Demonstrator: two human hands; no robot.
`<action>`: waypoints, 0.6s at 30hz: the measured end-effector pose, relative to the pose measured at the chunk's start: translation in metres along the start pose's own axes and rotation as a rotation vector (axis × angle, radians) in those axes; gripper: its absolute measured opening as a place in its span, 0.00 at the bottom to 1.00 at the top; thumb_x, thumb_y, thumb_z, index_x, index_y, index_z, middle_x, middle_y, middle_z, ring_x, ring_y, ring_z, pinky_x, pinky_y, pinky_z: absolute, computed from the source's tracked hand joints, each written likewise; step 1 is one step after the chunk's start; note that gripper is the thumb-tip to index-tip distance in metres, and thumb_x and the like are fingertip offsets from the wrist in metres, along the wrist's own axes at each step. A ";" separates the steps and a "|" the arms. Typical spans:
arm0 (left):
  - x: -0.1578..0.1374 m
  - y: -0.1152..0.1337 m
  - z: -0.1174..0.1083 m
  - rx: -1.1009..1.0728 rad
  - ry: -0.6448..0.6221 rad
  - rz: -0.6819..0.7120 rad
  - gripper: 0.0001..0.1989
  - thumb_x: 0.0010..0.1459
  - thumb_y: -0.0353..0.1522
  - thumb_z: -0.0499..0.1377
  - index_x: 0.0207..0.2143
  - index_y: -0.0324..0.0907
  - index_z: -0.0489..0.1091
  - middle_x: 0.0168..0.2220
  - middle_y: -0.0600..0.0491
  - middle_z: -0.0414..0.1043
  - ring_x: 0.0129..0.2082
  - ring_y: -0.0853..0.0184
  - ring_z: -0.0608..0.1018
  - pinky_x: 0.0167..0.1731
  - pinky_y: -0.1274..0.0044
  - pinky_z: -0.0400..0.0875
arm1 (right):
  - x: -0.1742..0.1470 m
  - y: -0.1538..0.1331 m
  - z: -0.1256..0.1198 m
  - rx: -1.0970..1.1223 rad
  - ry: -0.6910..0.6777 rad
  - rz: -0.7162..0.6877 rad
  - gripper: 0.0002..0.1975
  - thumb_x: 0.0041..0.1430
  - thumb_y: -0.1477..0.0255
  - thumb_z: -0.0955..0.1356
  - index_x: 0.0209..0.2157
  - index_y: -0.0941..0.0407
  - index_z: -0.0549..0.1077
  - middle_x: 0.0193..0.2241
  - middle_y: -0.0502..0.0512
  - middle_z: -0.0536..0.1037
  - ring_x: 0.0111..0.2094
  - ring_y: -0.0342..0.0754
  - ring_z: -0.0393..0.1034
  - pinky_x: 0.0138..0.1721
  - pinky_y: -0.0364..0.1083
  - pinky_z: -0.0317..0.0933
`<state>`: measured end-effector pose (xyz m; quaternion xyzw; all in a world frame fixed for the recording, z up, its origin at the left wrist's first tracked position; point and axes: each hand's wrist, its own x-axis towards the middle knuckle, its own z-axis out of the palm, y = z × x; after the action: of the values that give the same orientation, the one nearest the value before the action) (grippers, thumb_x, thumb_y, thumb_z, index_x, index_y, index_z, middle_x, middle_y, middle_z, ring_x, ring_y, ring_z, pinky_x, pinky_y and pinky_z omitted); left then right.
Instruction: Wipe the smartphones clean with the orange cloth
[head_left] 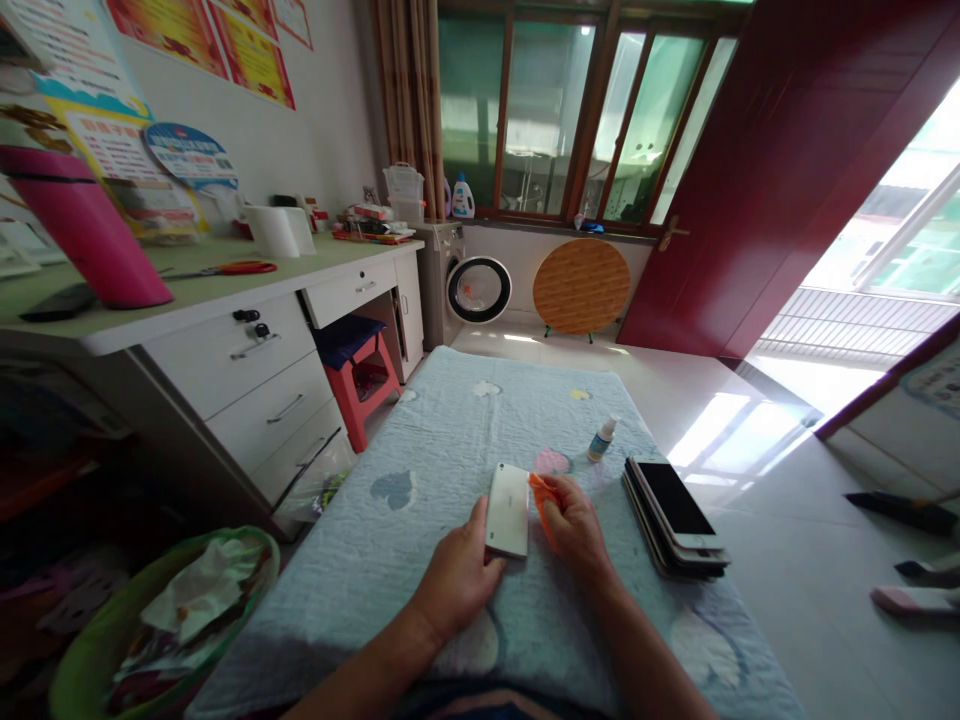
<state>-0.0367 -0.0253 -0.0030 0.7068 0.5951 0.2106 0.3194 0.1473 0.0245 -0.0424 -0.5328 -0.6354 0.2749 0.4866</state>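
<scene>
A white smartphone (pixel 508 510) shows its back, with a small camera lens near the top left corner. My left hand (pixel 459 562) is closed on its lower left side, fingers partly hidden behind it. Just right of the phone, my right hand (pixel 576 532) pinches an orange cloth (pixel 543 500), whose edge lies close by the phone's right side; whether they touch I cannot tell. Beyond my right hand a small spray bottle (pixel 601 440) stands upright. To the right lies a stack of phones (pixel 679 515), the top one white-framed with a dark screen.
A light blue quilted cover (pixel 442 440) spreads over the table. At left stand a desk (pixel 225 370) with a pink bottle (pixel 90 225), a red stool (pixel 364 380) and a green waste basket (pixel 259 560). A washing machine (pixel 442 270) with its door open is at the back.
</scene>
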 end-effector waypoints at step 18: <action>0.035 -0.028 -0.022 0.244 -0.152 0.230 0.51 0.43 0.42 0.68 0.66 0.40 0.49 0.66 0.40 0.53 0.65 0.45 0.54 0.62 0.58 0.50 | -0.005 -0.016 -0.001 -0.140 -0.013 -0.190 0.09 0.58 0.75 0.64 0.40 0.55 0.72 0.39 0.56 0.73 0.41 0.48 0.68 0.44 0.46 0.64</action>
<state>-0.0639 0.0159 -0.0103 0.8175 0.5058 0.1180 0.2490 0.1420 0.0151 -0.0298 -0.5012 -0.7038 0.1859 0.4679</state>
